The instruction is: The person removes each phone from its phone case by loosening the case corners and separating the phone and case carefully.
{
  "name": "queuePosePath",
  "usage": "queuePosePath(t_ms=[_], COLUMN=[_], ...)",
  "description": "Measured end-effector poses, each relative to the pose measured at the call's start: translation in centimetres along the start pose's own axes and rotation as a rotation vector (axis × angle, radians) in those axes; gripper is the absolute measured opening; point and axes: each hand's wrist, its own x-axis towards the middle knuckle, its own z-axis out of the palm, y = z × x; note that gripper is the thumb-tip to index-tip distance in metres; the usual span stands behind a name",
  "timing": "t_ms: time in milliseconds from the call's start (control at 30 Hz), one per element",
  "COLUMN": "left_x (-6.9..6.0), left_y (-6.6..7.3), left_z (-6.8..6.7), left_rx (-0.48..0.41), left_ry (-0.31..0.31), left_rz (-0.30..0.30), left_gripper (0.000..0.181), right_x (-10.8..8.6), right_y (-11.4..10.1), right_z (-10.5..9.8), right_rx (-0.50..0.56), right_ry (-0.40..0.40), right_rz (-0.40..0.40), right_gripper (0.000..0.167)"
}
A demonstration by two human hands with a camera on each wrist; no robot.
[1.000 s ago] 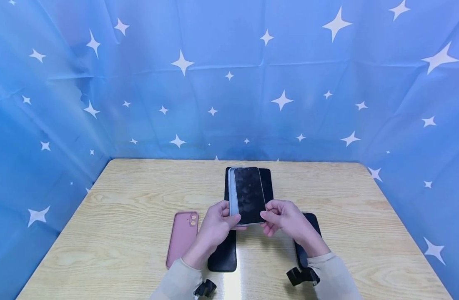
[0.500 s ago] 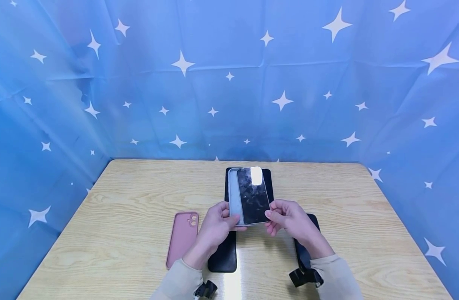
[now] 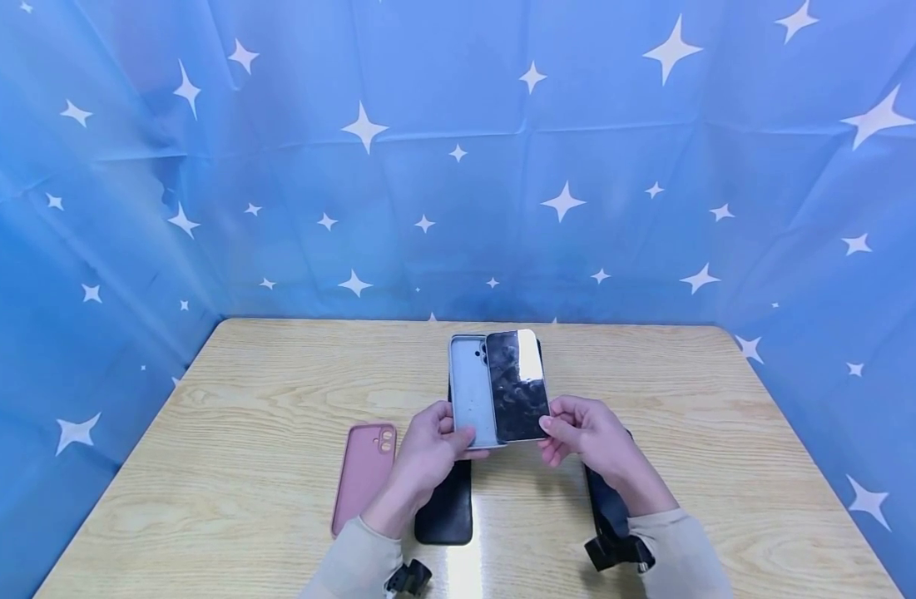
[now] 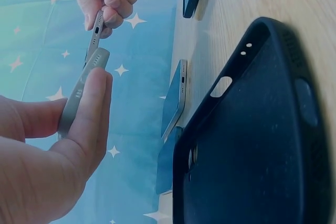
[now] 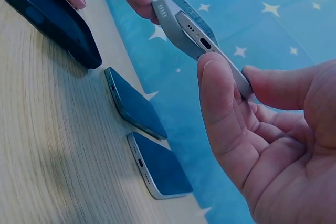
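My left hand [image 3: 428, 449] grips the lower left side of a pale grey-blue phone case [image 3: 471, 399], thumb on its inner face. My right hand [image 3: 591, 434] pinches the bottom right corner of a phone [image 3: 513, 398] between thumb and fingers. The phone's dark screen faces up, with a bright reflection near its top. It lies over the case's right edge, tilted and partly outside it. The right wrist view shows the phone's bottom edge [image 5: 205, 43] with its port, close against the case [image 5: 170, 24]. Both are held above the table.
A pink phone case [image 3: 363, 474] lies left on the wooden table [image 3: 263, 399]. Beside it is a black phone case [image 3: 446, 507]. Another dark phone-shaped object [image 3: 603, 499] is partly under my right forearm. Two phones [image 5: 136, 103] lie farther back, mostly hidden in the head view.
My right hand has moved right, sliding the phone off most of the case, so more of the case's inside and camera holes show. The left hand has barely shifted.
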Motion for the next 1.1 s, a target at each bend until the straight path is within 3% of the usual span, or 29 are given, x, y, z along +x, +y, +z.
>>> queuePosePath(t_ms=[433, 1100], left_x=[-0.1, -0.3], left_y=[-0.2, -0.1], left_z=[0.0, 0.3], left_rx=[0.008, 0.020], left_ry=[-0.026, -0.021], left_rz=[-0.003, -0.002], left_gripper=[0.025, 0.024], right_x=[-0.2, 0.0], right_y=[0.3, 0.7], right_z=[-0.9, -3.1], right_rx=[-0.001, 0.014], right_ry=[0.029, 0.115], right_rz=[-0.009, 0.058], right_gripper=[0.020, 0.016])
